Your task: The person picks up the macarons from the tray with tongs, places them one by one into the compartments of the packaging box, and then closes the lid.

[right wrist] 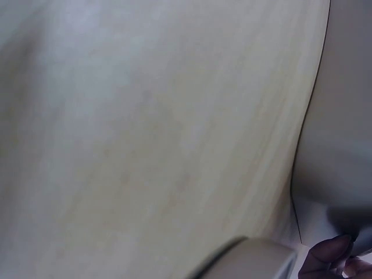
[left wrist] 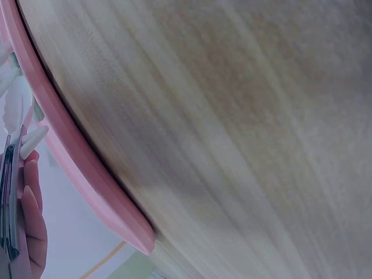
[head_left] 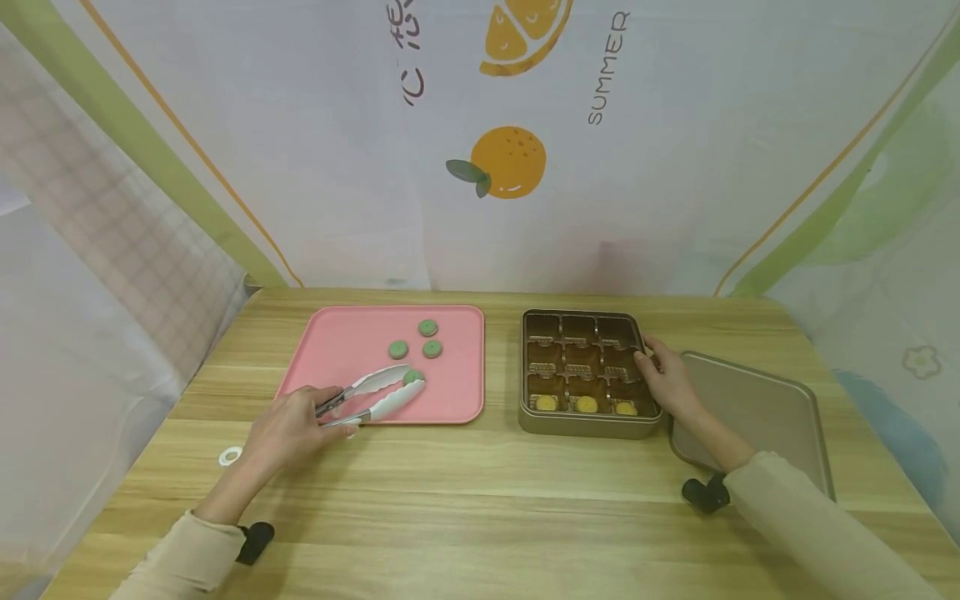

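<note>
My left hand point(head_left: 288, 429) holds a pair of metal tongs point(head_left: 360, 390) with white scalloped tips over the pink tray point(head_left: 337, 333). The spread tips stand on either side of a small round green cookie point(head_left: 413, 378). Three more such cookies point(head_left: 427, 327) lie farther back on the tray. In the left wrist view, fingers point(left wrist: 35, 226) curl along the tongs' handles beside the tray's rim. My right hand point(head_left: 667, 379) grips the right edge of a bronze box point(head_left: 585, 427), thumb over its rim. Yellow round cookies point(head_left: 586, 404) sit in the front row of its divided insert point(head_left: 579, 360).
A flat bronze lid point(head_left: 757, 408) lies right of the box, partly under the right forearm. A small white ring point(head_left: 230, 456) lies on the wooden table point(head_left: 465, 517) near the left wrist. A printed curtain point(head_left: 360, 208) hangs along the back edge.
</note>
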### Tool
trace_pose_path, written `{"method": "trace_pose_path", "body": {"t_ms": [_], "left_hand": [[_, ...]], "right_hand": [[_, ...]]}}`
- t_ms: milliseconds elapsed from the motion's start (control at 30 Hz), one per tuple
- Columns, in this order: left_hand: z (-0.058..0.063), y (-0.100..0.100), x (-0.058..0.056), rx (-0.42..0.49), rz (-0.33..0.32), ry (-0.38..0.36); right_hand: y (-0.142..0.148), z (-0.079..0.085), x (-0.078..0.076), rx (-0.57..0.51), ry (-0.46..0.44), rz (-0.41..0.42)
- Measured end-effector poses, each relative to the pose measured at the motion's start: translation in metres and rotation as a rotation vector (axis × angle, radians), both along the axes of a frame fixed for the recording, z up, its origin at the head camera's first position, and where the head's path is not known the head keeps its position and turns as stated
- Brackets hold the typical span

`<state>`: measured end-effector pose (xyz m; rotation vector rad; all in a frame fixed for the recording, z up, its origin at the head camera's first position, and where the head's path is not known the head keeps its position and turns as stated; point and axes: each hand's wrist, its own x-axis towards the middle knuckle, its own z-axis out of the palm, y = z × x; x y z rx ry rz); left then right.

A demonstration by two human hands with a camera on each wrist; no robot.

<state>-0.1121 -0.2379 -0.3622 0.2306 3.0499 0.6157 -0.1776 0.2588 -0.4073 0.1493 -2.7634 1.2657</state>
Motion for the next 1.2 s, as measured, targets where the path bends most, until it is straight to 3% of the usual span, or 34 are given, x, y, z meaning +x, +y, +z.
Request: {"method": "trace_pose_path", "body": {"t_ms": [833, 1200], "left_hand": [[-0.0024, 0.0007, 0.0024, 0.022, 0.003, 0.017], [-0.0004, 0.0074, -0.0040, 0.068, -0.005, 0.022]], "right_hand": [[-0.0001, -0.0003, -0.0009, 0.019, -0.008, -0.013], [0.0020, -0.0016, -0.0004, 0.002, -0.028, 0.001]]}}
